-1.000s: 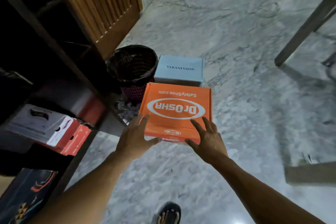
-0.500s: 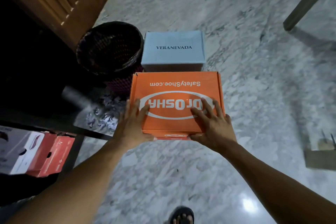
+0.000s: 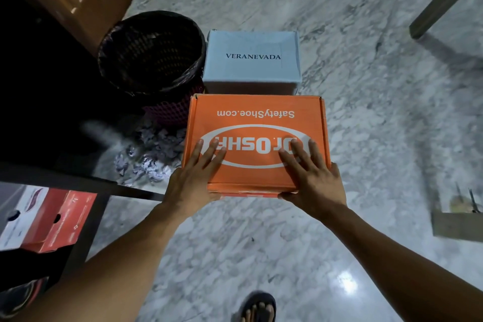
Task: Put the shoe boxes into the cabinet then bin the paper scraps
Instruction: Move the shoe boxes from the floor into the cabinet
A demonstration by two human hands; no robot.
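Because both hands lie flat on it, the orange cardboard shoe box [image 3: 257, 144] with white lettering looks like the one to move first. It sits just right of the black woven waste bin [image 3: 151, 52], on the bin's near side. I cannot tell whether it rests on the floor or is already lifted clear.

The left hand [image 3: 194, 178] and right hand [image 3: 311, 178] each spread straight fingers over the lid near its front corners. The thumbs drop out of sight below the near edge, so a pinch cannot be confirmed.

By its look, the box should be light and fairly stiff. The lid is a tuck-in flap that could bow or pop open under a top-only press. A surer hold would be palms against the two short side walls, or thumbs on top with fingers beneath the base.

A pale blue cardboard shoe box [image 3: 252, 57] stands just beside the bin on its right, beyond the orange one. Crumpled paper scraps [image 3: 151, 157] lie heaped at the bin's foot on the near side. The dark cabinet shelf [image 3: 78, 183] runs to the bin's left and nearer the person.
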